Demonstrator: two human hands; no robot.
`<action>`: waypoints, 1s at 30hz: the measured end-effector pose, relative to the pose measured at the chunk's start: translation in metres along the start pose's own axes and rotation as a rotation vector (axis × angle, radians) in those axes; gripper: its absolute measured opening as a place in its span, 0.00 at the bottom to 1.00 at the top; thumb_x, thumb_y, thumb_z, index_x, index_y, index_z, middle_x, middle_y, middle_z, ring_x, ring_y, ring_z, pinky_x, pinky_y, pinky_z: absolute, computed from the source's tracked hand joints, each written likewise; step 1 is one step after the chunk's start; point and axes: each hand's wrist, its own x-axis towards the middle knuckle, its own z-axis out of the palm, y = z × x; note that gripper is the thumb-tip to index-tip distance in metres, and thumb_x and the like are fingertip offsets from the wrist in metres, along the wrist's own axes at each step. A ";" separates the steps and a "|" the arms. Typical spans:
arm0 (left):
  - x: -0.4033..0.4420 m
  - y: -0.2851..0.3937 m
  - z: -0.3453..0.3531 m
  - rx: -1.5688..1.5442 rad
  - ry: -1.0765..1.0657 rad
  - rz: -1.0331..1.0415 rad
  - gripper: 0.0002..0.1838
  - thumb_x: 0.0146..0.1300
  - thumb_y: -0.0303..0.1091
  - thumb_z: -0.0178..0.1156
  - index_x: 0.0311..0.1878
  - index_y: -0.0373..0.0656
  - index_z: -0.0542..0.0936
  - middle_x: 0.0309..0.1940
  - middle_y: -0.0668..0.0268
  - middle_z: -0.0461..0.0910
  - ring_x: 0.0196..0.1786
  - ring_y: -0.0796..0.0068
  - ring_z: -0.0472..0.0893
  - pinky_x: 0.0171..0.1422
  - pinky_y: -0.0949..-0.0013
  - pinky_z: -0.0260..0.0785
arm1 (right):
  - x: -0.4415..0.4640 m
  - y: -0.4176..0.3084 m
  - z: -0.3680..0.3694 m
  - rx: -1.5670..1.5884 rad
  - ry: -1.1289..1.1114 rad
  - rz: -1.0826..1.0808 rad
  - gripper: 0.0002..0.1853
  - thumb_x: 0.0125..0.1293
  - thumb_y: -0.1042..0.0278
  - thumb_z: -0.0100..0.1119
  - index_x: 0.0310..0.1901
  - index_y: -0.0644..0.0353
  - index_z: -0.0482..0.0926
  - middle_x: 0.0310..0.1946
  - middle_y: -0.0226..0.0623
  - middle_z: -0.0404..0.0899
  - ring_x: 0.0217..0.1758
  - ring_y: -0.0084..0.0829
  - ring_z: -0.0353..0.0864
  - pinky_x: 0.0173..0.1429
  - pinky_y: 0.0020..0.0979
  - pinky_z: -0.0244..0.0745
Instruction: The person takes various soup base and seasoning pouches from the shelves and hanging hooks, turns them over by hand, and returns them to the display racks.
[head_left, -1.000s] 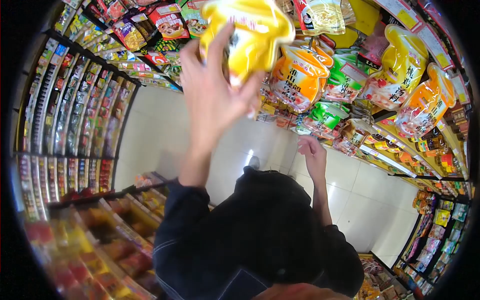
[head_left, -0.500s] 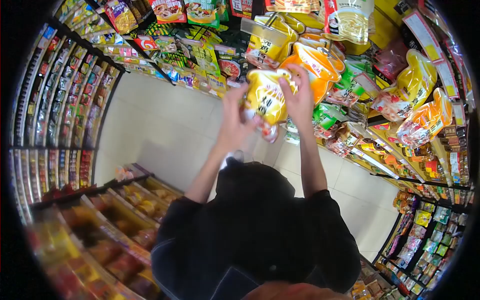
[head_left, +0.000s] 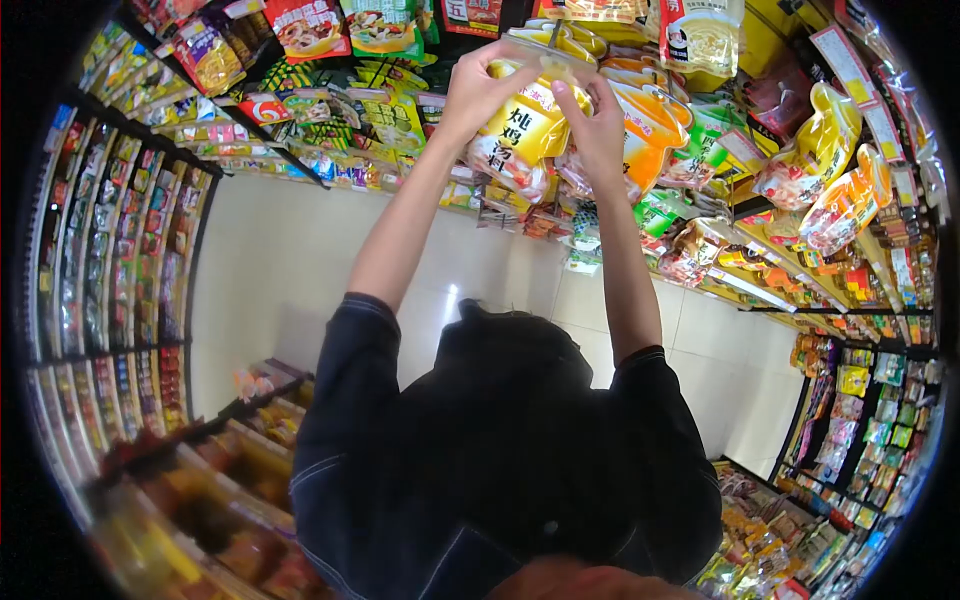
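Both hands are raised at the hanging rack, one on each side of a yellow pouch (head_left: pixel 520 135) with dark lettering. My left hand (head_left: pixel 485 90) grips the upper left edge of this pouch, and my right hand (head_left: pixel 597 125) pinches its upper right side. The pouch hangs upright, its top just under a clear tag holder (head_left: pixel 545 58) on the hook. Orange pouches (head_left: pixel 650 130) hang directly to the right of my right hand, and green pouches (head_left: pixel 703 145) are beyond them. More yellow pouches (head_left: pixel 565 38) show behind the tag holder.
Shelves of small packets (head_left: pixel 115 240) stand at the left. Open bins (head_left: pixel 235 460) are at the lower left. Yellow and orange pouches (head_left: pixel 820 150) hang at the right, over shelves of jars. Pale floor tiles (head_left: pixel 310 235) lie below the rack. Another packet display (head_left: pixel 850 430) is at the lower right.
The yellow pouch has moved from the left hand alone into both hands, then up to the rack hook. It now faces forward, upright. Both arms reach farther forward.
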 end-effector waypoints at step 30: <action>0.013 -0.013 0.019 0.317 0.340 0.078 0.11 0.60 0.32 0.73 0.45 0.42 0.89 0.35 0.64 0.90 0.38 0.73 0.87 0.45 0.69 0.77 | -0.229 -0.017 -0.107 0.062 0.125 0.543 0.12 0.81 0.66 0.56 0.57 0.63 0.80 0.45 0.38 0.85 0.43 0.24 0.83 0.47 0.28 0.79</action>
